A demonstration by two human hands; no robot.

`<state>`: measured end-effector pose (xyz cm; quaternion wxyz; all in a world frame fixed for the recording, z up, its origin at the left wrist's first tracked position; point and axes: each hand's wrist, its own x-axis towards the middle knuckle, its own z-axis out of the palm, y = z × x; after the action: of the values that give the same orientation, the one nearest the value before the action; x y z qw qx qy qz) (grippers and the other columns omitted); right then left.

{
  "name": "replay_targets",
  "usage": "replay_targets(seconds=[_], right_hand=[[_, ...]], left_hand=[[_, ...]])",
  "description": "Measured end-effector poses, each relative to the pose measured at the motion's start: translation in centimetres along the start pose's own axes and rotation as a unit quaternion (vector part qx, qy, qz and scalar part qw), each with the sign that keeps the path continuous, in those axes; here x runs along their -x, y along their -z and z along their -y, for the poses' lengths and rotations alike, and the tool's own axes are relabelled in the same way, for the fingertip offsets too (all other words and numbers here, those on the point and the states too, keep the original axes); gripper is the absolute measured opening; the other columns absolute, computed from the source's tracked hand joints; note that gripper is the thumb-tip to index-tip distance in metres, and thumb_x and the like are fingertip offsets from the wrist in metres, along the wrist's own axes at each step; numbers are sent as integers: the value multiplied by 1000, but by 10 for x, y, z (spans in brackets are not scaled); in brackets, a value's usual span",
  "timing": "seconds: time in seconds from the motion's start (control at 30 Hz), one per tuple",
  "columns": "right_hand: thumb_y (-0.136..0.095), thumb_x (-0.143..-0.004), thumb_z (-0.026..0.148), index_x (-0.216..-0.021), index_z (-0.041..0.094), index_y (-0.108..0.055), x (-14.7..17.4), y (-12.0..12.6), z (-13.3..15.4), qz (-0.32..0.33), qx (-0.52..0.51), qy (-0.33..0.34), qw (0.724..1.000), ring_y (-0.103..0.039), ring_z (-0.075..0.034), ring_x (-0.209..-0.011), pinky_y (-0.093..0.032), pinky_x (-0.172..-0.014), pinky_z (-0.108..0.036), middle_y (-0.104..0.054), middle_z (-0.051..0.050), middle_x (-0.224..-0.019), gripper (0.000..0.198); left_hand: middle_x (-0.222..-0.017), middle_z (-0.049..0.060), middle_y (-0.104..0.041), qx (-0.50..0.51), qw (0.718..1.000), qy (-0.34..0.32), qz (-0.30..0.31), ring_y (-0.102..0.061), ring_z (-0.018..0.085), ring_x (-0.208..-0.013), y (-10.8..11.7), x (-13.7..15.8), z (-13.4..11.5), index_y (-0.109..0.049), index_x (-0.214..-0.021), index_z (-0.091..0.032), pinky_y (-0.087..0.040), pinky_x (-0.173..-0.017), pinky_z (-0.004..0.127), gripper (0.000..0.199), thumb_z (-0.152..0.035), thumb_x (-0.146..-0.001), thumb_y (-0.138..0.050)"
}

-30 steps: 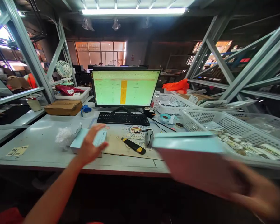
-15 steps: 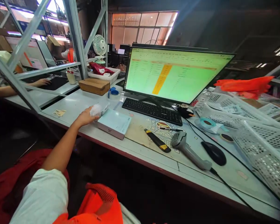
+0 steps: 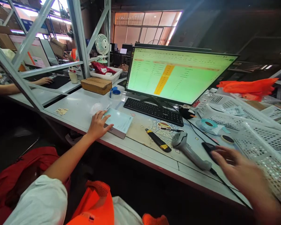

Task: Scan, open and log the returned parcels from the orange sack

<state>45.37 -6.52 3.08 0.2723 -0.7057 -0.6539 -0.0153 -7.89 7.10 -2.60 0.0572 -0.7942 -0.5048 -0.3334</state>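
My left hand is over the left end of a pale flat box, fingers spread and nothing gripped. Just beyond its fingertips lies a whitish bundle that looks like clear plastic wrap, partly hidden by the hand. On the right, my right hand, slightly blurred, has its fingers curved and apart at the black computer mouse. Its fingertips overlap the mouse's right side; whether they touch, I cannot tell. A grey barcode scanner lies left of the mouse, beside a black and yellow utility knife.
A keyboard sits before the monitor. Behind the pale box are a brown carton and blue tape. White perforated baskets crowd the right side. A metal frame separates a co-worker's hand at the left desk.
My left hand has let go of the whitish bundle, leaving it on the table, and has moved right over the pale box. My right hand has come into view at the mouse.
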Motion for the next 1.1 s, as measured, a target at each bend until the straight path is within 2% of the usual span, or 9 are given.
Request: replay_targets(seconds=[0.07, 0.17, 0.3, 0.43, 0.5, 0.73, 0.93, 1.03, 1.1], right_hand=[[-56, -92, 63, -108, 29, -67, -18, -34, -10, 31, -5, -66, 997, -75, -35, -89, -57, -76, -46, -76, -15, -97, 39], [-51, -81, 65, -123, 17, -67, -31, -73, -20, 59, 28, -100, 993, -71, -40, -110, -55, -98, -54, -73, -21, -121, 66], [-40, -84, 68, -139, 8, -63, -28, -92, -27, 87, 75, -106, 988, -62, -41, -129, -48, -113, -55, -66, -24, -137, 85], [-38, -83, 70, -143, 7, -61, -24, -94, -33, 102, 81, -118, 984, -61, -42, -131, -47, -114, -55, -66, -24, -138, 90], [-39, -83, 71, -142, 7, -61, -24, -96, -37, 99, 78, -117, 985, -62, -42, -130, -48, -113, -55, -66, -24, -137, 90], [-44, -88, 66, -140, 7, -63, -16, -103, -38, 105, 56, -93, 988, -66, -38, -126, -51, -111, -50, -69, -23, -134, 80], [-51, -100, 51, -153, 10, -54, -8, -108, -24, 125, 87, -97, 984, -66, -36, -128, -54, -105, -46, -64, -19, -146, 67], [-56, -101, 45, -156, 12, -52, -8, -106, -16, 127, 109, -113, 979, -66, -35, -128, -53, -104, -45, -64, -19, -146, 64], [-58, -102, 41, -157, 11, -51, -10, -105, -10, 133, 117, -119, 977, -65, -35, -129, -53, -104, -44, -64, -20, -145, 63]], left_hand=[[-160, 20, -48, -14, 999, 30, 0, -42, 45, -146, -13, 9, -6, -70, -133, -19, -37, -121, 63, 43, -47, -100, -67], [-157, 22, -47, -5, 995, 92, -43, -47, 43, -142, -28, 19, -8, -68, -135, -18, -43, -117, 59, 47, -49, -100, -67], [-139, 22, -61, 44, 971, 215, -91, -56, 39, -133, -34, 18, -8, -61, -139, -13, -46, -115, 53, 54, -48, -99, -69], [-125, 20, -72, 114, 918, 379, -9, -66, 38, -122, -33, 6, -7, -64, -134, -14, -52, -107, 49, 51, -53, -100, -66], [-120, 19, -75, 145, 900, 411, 26, -69, 38, -118, -33, 2, -7, -67, -129, -14, -53, -104, 48, 49, -53, -99, -66], [-121, 17, -75, 250, 904, 344, -36, -69, 36, -119, -46, 18, -28, -68, -122, -15, -54, -106, 49, 50, -53, -91, -64], [-116, 15, -75, 282, 901, 304, -128, -73, 32, -108, -56, 22, -58, -66, -124, -16, -60, -94, 45, 53, -57, -90, -64], [-125, 16, -73, 293, 910, 244, -162, -73, 30, -111, -54, 15, -70, -65, -129, -16, -61, -93, 43, 48, -50, -94, -64], [-134, 16, -69, 278, 926, 161, -198, -69, 30, -121, -51, 7, -76, -62, -134, -17, -60, -99, 44, 44, -42, -97, -63]])
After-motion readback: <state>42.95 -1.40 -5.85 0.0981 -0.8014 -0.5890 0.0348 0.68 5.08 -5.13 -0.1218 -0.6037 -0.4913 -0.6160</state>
